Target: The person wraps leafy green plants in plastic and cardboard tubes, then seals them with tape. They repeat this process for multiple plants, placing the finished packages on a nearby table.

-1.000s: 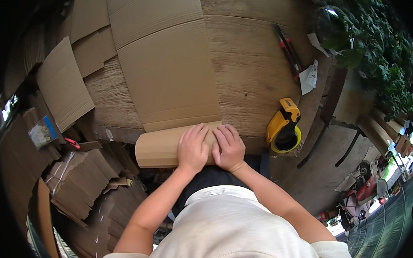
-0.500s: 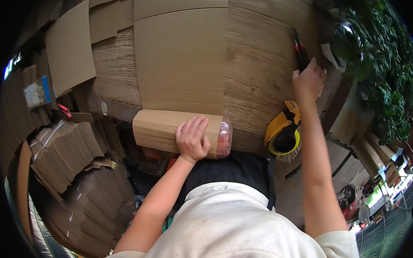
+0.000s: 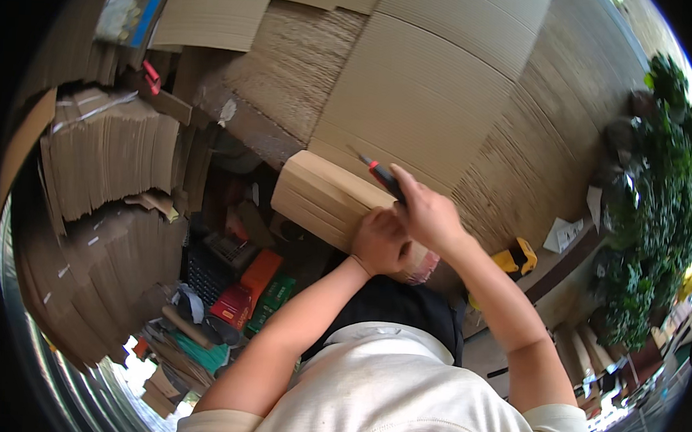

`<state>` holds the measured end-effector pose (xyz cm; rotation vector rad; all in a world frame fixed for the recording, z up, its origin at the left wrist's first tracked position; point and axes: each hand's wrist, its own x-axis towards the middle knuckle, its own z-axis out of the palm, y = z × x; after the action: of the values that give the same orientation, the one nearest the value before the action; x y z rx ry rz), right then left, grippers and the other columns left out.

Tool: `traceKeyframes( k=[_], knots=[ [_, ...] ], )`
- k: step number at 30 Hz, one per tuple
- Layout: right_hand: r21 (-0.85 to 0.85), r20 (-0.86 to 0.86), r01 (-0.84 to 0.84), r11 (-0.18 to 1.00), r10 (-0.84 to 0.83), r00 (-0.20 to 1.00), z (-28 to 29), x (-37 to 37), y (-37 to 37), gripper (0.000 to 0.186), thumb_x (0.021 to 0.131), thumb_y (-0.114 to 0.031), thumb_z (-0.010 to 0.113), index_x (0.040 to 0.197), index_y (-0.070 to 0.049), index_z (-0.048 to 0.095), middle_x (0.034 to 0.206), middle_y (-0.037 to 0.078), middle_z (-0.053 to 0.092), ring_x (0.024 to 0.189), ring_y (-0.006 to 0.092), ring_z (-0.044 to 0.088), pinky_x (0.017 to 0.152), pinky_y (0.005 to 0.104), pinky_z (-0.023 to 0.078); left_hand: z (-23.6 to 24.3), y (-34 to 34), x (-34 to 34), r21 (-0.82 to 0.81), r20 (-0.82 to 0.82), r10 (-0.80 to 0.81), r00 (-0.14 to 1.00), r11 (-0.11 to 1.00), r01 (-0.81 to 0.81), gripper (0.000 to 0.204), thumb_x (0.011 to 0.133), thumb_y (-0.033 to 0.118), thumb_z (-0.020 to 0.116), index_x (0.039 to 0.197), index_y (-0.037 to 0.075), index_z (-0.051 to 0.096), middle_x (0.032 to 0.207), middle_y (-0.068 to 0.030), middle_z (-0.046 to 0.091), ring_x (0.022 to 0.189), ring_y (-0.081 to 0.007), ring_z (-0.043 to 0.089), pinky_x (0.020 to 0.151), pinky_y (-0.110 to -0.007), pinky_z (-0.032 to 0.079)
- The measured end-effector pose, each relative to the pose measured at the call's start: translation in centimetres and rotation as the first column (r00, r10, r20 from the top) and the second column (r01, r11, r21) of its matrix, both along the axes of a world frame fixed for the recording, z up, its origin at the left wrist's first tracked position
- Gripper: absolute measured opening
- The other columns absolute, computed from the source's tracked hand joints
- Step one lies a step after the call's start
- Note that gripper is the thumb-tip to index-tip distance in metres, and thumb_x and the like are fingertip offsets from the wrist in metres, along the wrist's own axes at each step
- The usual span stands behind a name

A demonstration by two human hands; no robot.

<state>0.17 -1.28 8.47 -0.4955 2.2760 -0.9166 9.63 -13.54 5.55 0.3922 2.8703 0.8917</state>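
At the centre of the frame, a folded cardboard piece (image 3: 327,199) lies at the near edge of the bench (image 3: 291,72), slanting from the upper left down toward the person's body. The left hand (image 3: 381,243) rests on its lower right end, fingers curled and pressing down on the cardboard. Just above it, the right hand (image 3: 428,212) is closed around a red-and-black utility knife (image 3: 378,175), whose thin blade points up and left over the top edge of the folded piece. The two hands are touching or nearly so.

Behind them, large flat cardboard sheets (image 3: 439,88) cover the bench across the upper middle and right of the frame. A yellow tape measure (image 3: 516,258) sits to the right of the right forearm. At the left, tall stacks of flattened cardboard (image 3: 106,164) stand on edge, and green plants (image 3: 660,201) fill the right edge.
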Motion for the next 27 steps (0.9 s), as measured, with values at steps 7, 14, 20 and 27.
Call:
traceKeyframes(
  k=[7,14,20,27],
  knots=[
    [0.264,0.032,-0.392,0.881,0.398,0.917,-0.8,-2.4,-9.3,0.064,0.084,-0.012,0.047,0.144,-0.026,0.026,0.087,0.016,0.062,0.070,0.0308,0.064,0.059,0.0391,0.052,-0.3,0.2,0.7,0.138,0.038,0.061,0.997,0.988,-0.066,0.015,0.067,0.025,0.059,0.068,0.010,0.061,0.073,-0.0105,0.063,0.075,-0.0277,0.059,0.077,-0.043,0.043],
    [0.410,-0.066,-0.453,0.791,0.522,0.851,-2.2,-1.7,-12.4,0.067,0.085,-0.015,0.048,0.145,-0.031,0.022,0.080,0.015,0.062,0.068,0.0285,0.065,0.055,0.0369,0.053,-1.2,0.4,1.6,0.194,0.067,0.056,0.996,0.979,-0.068,0.021,0.068,0.029,0.063,0.075,0.010,0.064,0.073,-0.0105,0.064,0.073,-0.0290,0.060,0.078,-0.046,0.043],
    [0.461,-0.123,-0.546,0.699,0.660,0.741,-2.4,-2.5,-11.6,0.069,0.084,-0.013,0.048,0.146,-0.027,0.020,0.079,0.014,0.063,0.068,0.0263,0.066,0.055,0.0355,0.053,0.8,0.1,0.0,0.094,-0.035,0.066,0.997,0.994,-0.062,0.013,0.068,0.022,0.059,0.074,0.010,0.062,0.076,-0.0098,0.061,0.077,-0.0279,0.059,0.077,-0.043,0.043],
    [0.519,0.037,-0.643,0.563,0.737,0.675,0.5,-2.4,-4.0,0.069,0.084,-0.013,0.050,0.145,-0.025,0.022,0.076,0.010,0.066,0.067,0.0246,0.066,0.053,0.0340,0.051,-1.1,-0.2,0.7,0.157,-0.139,0.067,0.988,0.987,-0.045,0.018,0.067,0.017,0.057,0.082,0.008,0.062,0.087,-0.0097,0.058,0.084,-0.0268,0.056,0.079,-0.041,0.043]
  ],
)
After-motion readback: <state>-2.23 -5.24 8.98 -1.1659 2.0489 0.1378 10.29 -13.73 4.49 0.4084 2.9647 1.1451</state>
